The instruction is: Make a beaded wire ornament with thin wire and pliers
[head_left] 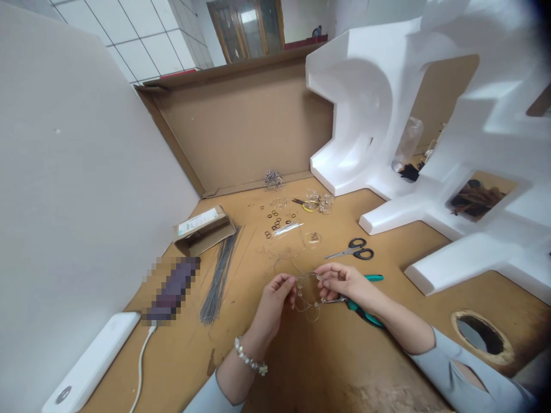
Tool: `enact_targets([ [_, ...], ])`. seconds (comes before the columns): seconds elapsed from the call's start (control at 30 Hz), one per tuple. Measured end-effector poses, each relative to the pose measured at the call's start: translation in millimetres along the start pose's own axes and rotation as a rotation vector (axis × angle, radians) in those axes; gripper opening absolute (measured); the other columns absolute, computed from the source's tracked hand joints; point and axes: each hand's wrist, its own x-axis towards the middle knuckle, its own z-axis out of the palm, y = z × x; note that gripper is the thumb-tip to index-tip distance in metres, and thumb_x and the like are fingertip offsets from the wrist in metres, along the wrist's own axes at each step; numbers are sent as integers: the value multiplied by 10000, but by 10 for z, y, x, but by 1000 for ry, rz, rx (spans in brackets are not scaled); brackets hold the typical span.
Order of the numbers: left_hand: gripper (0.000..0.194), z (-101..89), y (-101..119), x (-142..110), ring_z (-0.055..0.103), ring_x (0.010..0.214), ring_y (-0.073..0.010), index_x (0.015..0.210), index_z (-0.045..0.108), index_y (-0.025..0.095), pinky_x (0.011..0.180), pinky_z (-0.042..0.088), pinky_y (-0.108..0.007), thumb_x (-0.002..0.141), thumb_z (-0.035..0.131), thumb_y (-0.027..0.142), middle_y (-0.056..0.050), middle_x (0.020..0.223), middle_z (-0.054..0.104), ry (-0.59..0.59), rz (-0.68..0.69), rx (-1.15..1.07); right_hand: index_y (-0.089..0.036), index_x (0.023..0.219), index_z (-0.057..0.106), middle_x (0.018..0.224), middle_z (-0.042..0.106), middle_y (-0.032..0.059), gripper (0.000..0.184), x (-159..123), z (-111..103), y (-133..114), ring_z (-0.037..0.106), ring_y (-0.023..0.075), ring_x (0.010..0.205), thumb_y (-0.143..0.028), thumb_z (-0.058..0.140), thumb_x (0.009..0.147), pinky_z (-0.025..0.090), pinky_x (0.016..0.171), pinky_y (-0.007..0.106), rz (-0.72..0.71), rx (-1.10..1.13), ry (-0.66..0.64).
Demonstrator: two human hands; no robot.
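My left hand (275,301) pinches one side of a thin silver wire piece (307,292) bent into loops, held just above the brown table. My right hand (342,282) pinches the other side of the same wire, fingers curled. Teal-handled pliers (365,310) run under my right hand; whether that hand grips them I cannot tell. A beaded bracelet (250,360) is on my left wrist.
Black-handled scissors (355,250) lie just beyond my right hand. A bundle of straight wires (219,275), a small cardboard box (204,229), small dark rings (275,221) and wire pieces (318,202) lie further back. White foam blocks (387,143) stand right; a white power bank (92,361) lies at left; a hole (481,335) opens in the table.
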Motion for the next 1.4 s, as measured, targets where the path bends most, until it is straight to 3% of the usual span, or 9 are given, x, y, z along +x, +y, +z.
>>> enact_targets([
  [0.17, 298, -50, -9, 58, 422, 483, -30, 742, 507, 139, 464, 350, -163, 690, 723, 338, 51, 629, 502, -41, -58, -301, -190, 1054, 587, 924, 673, 56, 431, -22, -9, -6, 629, 136, 789, -395, 685, 687, 487, 600, 231, -24, -7, 18],
  [0.33, 256, -38, 18, 47, 492, 558, -48, 793, 517, 145, 541, 417, -180, 729, 704, 307, 32, 694, 543, -51, 2, -378, -131, 961, 633, 788, 688, 60, 453, -42, 81, 25, 629, 125, 645, -471, 694, 667, 460, 546, 231, 87, -125, -126],
  [0.47, 238, 5, 24, 12, 523, 597, -68, 801, 531, 152, 573, 435, -207, 740, 690, 318, 15, 740, 572, -75, 33, -321, -139, 902, 618, 712, 679, 31, 481, -32, 132, 63, 623, 119, 554, -523, 703, 625, 454, 532, 244, 101, -74, -87],
  [0.6, 245, 19, -12, 0, 508, 580, -74, 755, 530, 155, 550, 421, -211, 764, 655, 365, 23, 690, 544, -72, 73, -234, -144, 780, 615, 665, 662, 25, 451, -35, 120, 29, 606, 107, 521, -581, 629, 672, 437, 509, 232, 65, -110, -56],
  [0.77, 271, 1, -39, -6, 469, 511, -67, 731, 523, 152, 505, 384, -205, 805, 597, 402, 36, 611, 503, -92, 59, -102, -157, 744, 611, 662, 621, 0, 400, -29, 75, -27, 558, 75, 512, -552, 623, 686, 411, 464, 196, -22, -58, 107],
  [0.9, 244, 6, -4, -24, 479, 514, -73, 778, 507, 163, 505, 388, -205, 793, 609, 383, 35, 630, 519, -116, 39, -46, -162, 756, 604, 658, 579, -26, 352, -26, 65, -38, 505, 56, 462, -501, 647, 670, 402, 426, 194, -22, 17, 126],
  [1.13, 308, -2, 23, -15, 489, 503, -96, 839, 526, 158, 496, 383, -210, 810, 560, 463, 28, 555, 530, -14, 99, 206, -181, 718, 566, 491, 497, -66, 241, -36, 58, -44, 445, 56, 400, -421, 591, 716, 369, 422, 196, -11, 3, 130],
  [1.33, 353, -21, 15, 10, 512, 579, -89, 906, 569, 154, 508, 393, -209, 773, 600, 480, -26, 809, 607, 23, 159, 186, -179, 671, 558, 456, 462, -74, 190, -26, 37, -45, 421, 53, 361, -361, 540, 724, 334, 397, 194, -5, -21, 129],
  [1.4, 345, -24, 7, 14, 482, 558, -75, 909, 569, 152, 504, 385, -203, 798, 570, 479, -17, 805, 590, 16, 178, 214, -175, 658, 556, 452, 461, -75, 185, -30, 37, -48, 418, 50, 348, -347, 530, 720, 316, 383, 190, 3, -36, 123],
])
